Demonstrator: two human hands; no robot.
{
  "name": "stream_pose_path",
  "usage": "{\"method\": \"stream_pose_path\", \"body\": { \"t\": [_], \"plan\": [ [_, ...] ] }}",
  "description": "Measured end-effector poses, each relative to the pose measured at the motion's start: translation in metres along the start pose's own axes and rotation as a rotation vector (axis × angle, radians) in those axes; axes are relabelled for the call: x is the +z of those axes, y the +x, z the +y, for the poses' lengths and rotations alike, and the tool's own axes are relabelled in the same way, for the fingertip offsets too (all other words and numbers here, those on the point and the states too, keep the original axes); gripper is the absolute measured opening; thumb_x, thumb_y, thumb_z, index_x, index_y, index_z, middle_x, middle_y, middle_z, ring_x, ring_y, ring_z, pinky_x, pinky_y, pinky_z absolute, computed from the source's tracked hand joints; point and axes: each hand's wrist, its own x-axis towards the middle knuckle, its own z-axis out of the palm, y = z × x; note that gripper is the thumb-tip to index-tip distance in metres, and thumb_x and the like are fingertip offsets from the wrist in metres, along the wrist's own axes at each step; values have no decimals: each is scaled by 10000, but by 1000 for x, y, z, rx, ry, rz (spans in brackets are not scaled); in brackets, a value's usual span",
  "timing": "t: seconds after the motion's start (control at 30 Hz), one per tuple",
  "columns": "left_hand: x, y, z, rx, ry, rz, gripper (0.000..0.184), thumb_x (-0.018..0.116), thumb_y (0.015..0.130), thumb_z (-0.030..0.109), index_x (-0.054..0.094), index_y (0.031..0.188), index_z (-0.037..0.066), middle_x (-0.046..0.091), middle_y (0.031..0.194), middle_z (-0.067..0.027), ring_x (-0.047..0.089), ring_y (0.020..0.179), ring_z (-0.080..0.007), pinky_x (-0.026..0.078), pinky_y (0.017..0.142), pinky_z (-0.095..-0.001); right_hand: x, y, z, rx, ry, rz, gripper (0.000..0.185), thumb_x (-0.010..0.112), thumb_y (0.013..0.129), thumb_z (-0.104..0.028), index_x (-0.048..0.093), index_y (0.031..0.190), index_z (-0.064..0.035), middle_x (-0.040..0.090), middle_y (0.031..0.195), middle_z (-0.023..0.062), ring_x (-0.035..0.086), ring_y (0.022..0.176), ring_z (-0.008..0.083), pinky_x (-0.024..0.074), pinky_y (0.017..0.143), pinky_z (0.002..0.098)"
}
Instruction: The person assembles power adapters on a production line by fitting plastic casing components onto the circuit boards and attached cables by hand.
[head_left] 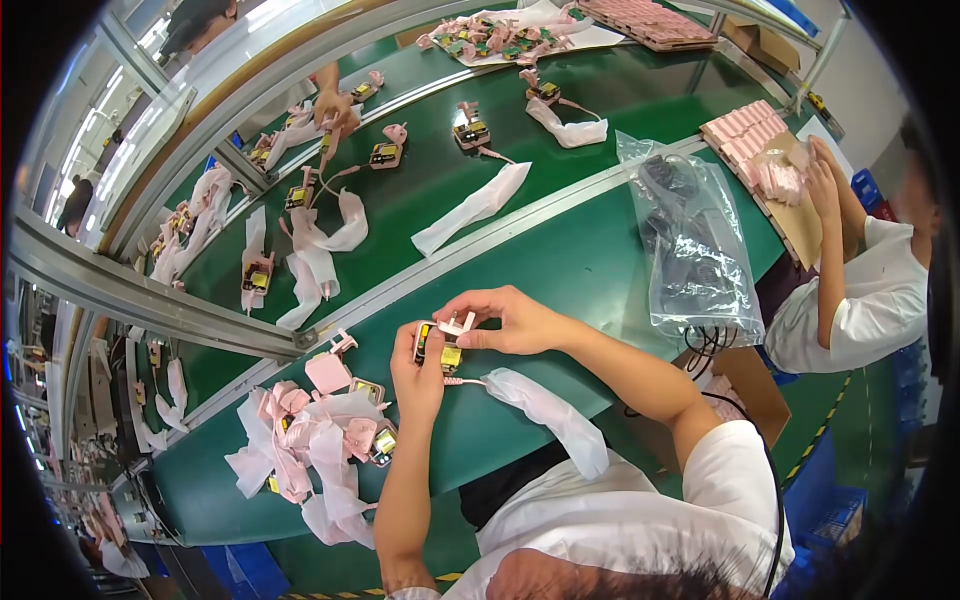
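Observation:
In the head view, my left hand [418, 370] is closed around an open charger [451, 358] with a yellow transformer showing, just above the green bench. My right hand [510, 318] pinches a pale plug cover with prongs [458, 326] against the top of that charger; whether the two parts are joined I cannot tell. A pink cable [462, 381] runs from the charger into a white sleeve [550, 412] lying toward my lap. Left of my left forearm is a heap of pink chargers [330, 425] with white-sleeved cables, several with their circuits exposed.
Beyond a metal rail [530, 222], a green conveyor [440, 100] carries several open chargers. A clear bag of black cables [690, 240] lies to the right. Another person's hand [335, 108] reaches over the belt; a co-worker [850, 260] handles pink parts [750, 145]. A frame post [150, 285] crosses at left.

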Motion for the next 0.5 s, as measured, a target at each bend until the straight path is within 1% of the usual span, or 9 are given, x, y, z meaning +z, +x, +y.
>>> {"method": "stream_pose_path", "body": {
  "t": [0.13, 0.23, 0.43, 0.5],
  "plan": [
    [-2, 1, 0, -18, -27, -1, 166, 636, 1013, 158, 591, 1057, 4, 638, 876, -38, 607, 720, -85, 506, 627, -252, 2, 0, 1, 28, 23, -10, 386, 756, 910, -108, 634, 1264, -14, 701, 1148, 87, 665, 1039, 160, 552, 949, 321],
    [-2, 2, -4, 0, -48, -15, 139, 596, 1024, 144, 590, 1057, 9, 681, 887, -81, 687, 673, -147, 582, 570, -275, 3, -1, 1, 38, 31, -10, 386, 754, 912, -108, 633, 1266, -15, 699, 1147, 88, 663, 1037, 159, 553, 945, 319],
    [-2, 2, -1, -46, -79, -9, 117, 609, 995, 116, 600, 1036, 7, 686, 876, -85, 689, 653, -153, 580, 551, -276, 5, -1, -3, 53, 18, -16, 388, 753, 911, -99, 630, 1268, -12, 699, 1145, 90, 663, 1033, 156, 559, 933, 313],
    [-1, 0, 8, -72, -99, 1, 125, 632, 989, 117, 594, 1023, 2, 662, 848, -65, 665, 656, -131, 554, 568, -271, 6, -1, -3, 30, 11, -18, 389, 753, 910, -96, 628, 1269, -11, 699, 1144, 90, 663, 1031, 155, 561, 930, 310]
  ]
}}
